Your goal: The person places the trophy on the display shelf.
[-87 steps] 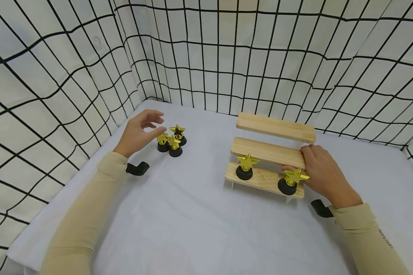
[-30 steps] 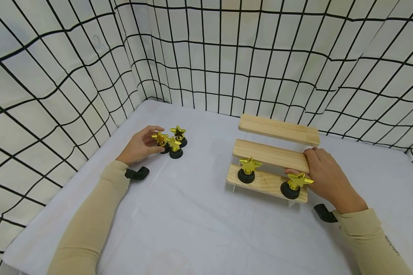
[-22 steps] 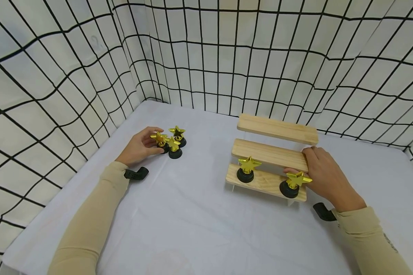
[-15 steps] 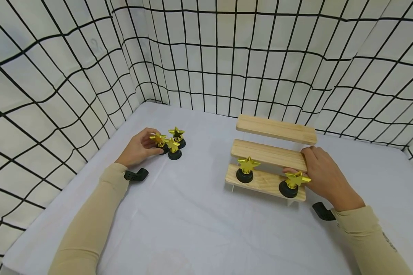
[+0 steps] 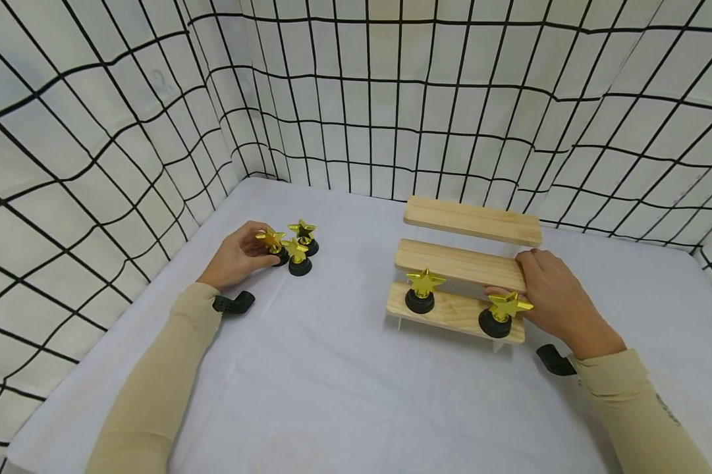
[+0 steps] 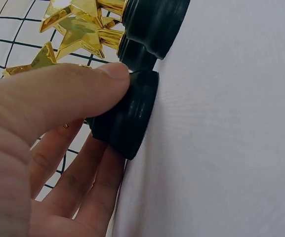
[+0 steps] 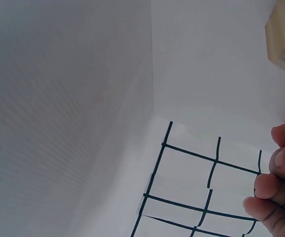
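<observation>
Your left hand (image 5: pixel 235 257), spread above trophy cluster seconds ago, now pinches nearest star trophy (image 5: pixel 272 243) on bench (image 5: pixel 332 375): pickup set. Right hand (image 5: pixel 554 299) unchanged, fingers curled on wooden stand (image 5: pixel 459 263) middle step.

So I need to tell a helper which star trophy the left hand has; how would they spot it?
Start at the wooden stepped shelf, then look left across the white table to three star trophies standing together. It is the leftmost trophy, the one whose black base the left hand grips; the other two stand untouched beside it.
</observation>
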`<state>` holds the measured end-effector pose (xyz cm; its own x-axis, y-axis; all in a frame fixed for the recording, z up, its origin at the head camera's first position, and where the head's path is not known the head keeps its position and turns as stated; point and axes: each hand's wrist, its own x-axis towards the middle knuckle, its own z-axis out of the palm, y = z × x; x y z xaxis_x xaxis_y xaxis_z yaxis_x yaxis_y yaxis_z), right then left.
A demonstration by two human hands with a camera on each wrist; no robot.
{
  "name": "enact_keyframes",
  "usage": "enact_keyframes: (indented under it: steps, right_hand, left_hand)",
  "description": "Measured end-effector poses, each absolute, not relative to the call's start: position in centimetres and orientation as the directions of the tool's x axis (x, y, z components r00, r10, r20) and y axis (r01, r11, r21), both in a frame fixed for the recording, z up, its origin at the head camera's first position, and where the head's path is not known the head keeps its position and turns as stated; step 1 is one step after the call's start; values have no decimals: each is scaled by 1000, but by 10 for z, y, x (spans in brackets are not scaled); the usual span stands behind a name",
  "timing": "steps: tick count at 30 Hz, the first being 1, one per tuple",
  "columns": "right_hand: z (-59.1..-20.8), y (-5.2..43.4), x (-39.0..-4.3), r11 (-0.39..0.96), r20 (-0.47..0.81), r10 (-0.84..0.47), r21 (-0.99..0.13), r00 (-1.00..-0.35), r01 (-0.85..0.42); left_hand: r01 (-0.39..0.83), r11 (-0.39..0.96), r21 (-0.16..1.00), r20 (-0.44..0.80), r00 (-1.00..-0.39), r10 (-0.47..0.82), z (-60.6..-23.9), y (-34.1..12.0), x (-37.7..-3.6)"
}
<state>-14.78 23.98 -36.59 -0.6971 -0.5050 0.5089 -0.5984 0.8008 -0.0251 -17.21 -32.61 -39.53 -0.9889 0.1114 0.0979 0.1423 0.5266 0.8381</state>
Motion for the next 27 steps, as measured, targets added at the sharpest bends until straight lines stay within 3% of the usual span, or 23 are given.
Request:
enact_keyframes:
  steps: [3,11,27]
  right_hand:
    - [-364,245,-146,812,497,-494,-31,-713,-583]
    - [-366,240,-150,780,550,-530,19,-645,-625]
    - [-364,239,-149,788,544,-532,38,-649,-615]
  left_hand:
    - [157,532,832,110,-987,120,-395,-321,-177]
    - [153,569,808,133,-988,77,-390,-328,-171]
    - [100,567,818,113,-993,11,-366,-331,-170]
